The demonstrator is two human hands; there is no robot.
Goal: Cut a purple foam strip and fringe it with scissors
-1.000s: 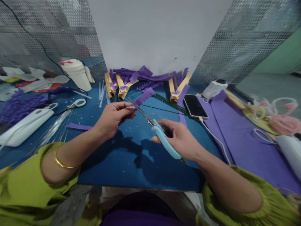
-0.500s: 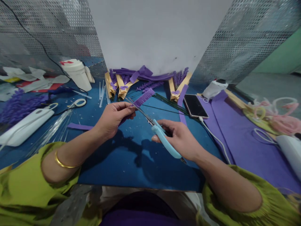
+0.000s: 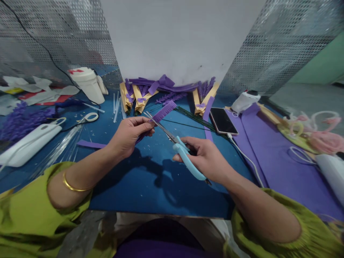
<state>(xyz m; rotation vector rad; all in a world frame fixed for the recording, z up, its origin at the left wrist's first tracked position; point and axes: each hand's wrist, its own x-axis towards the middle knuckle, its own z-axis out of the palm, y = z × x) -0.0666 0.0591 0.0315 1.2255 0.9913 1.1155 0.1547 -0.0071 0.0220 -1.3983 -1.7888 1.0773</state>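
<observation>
Between thumb and fingers, my left hand (image 3: 134, 134) pinches a purple strip (image 3: 164, 111) whose near edge is cut into a row of fine slits. The strip's free end points up and to the right; its other part trails below my hand. In my right hand (image 3: 204, 154) are scissors (image 3: 189, 163) with light blue handles, my fingers around the grips. Their blades lie across the strip close to my left fingertips. How far the blades are parted is hard to make out. Another purple strip piece (image 3: 91, 144) shows left of my left wrist.
Small wrapped purple flower bunches (image 3: 141, 100) stand along the white board (image 3: 182, 39). Green wire stems (image 3: 190, 117) lie behind the scissors. A phone (image 3: 224, 120) with a cable rests on the right, beside purple sheets (image 3: 279, 161). On the left are a white cup (image 3: 87, 84) and glue sticks (image 3: 116, 107).
The scissors have shifted very slightly, with the blades at nearly the same spot on the strip. My left hand and the strip have hardly moved.
</observation>
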